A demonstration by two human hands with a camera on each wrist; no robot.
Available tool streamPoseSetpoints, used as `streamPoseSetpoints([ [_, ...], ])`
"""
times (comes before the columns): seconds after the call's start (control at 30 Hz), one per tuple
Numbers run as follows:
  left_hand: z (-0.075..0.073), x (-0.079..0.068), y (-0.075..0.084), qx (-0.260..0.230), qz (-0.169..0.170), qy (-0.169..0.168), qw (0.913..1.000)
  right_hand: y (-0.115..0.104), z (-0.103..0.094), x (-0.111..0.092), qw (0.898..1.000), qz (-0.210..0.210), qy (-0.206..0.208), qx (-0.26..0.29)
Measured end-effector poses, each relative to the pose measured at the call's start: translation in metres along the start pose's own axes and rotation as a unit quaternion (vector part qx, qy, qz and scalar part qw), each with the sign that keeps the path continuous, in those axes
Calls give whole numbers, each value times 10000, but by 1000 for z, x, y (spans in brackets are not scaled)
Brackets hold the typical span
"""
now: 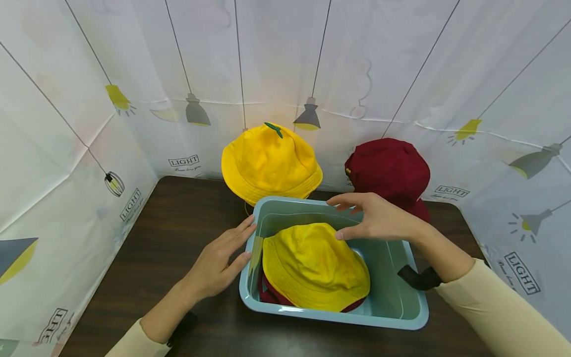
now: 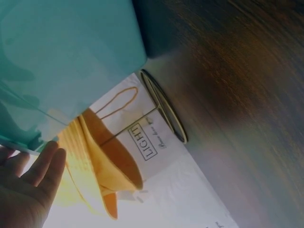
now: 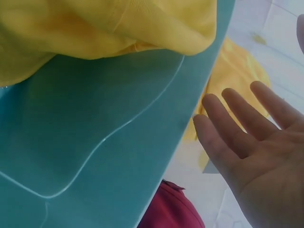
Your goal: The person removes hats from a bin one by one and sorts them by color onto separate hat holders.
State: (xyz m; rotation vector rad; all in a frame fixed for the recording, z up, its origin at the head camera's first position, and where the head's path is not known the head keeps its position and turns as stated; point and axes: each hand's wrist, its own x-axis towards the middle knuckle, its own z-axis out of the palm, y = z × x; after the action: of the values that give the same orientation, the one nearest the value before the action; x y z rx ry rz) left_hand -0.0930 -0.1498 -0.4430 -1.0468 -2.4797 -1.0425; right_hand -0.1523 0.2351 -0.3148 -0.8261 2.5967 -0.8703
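A pale blue-green plastic bin (image 1: 392, 307) stands on the dark table. Inside it, toward the left, lies a yellow bucket hat (image 1: 312, 263) on top of a dark red hat (image 1: 273, 292) that is mostly hidden. My left hand (image 1: 218, 260) touches the bin's left rim with its fingers extended; the left wrist view shows the fingertips (image 2: 56, 156) at that rim. Over the bin's far side hovers my right hand (image 1: 374, 215), fingers spread and loosely bent. Nothing is in it, and in the right wrist view the palm (image 3: 270, 166) is bare.
Behind the bin a yellow bucket hat (image 1: 269, 158) with a green sprout sits on a wire stand, its ring base (image 2: 164, 107) on the table. A dark red cap (image 1: 390, 168) stands at back right. A printed curtain (image 1: 276, 59) borders the dark wooden table (image 1: 187, 208).
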Motion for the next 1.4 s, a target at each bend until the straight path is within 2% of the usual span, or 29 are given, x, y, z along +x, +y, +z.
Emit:
streamPoseSetpoints([
  [0.3, 1, -1, -1, -64, -4, 35, 10000, 4, 6, 8, 9983, 188, -533, 144],
  [0.6, 0, 0, 1, -69, -33, 40, 10000, 13, 11, 18, 9962, 193, -811, 255],
  [0.93, -1, 0, -1, -86, -79, 52, 9999, 18, 14, 27, 9950, 83, -983, 171],
  [1.4, 1, -1, -1, -147, -81, 37, 9999, 26, 23, 28, 9908, -94, -1100, 782],
])
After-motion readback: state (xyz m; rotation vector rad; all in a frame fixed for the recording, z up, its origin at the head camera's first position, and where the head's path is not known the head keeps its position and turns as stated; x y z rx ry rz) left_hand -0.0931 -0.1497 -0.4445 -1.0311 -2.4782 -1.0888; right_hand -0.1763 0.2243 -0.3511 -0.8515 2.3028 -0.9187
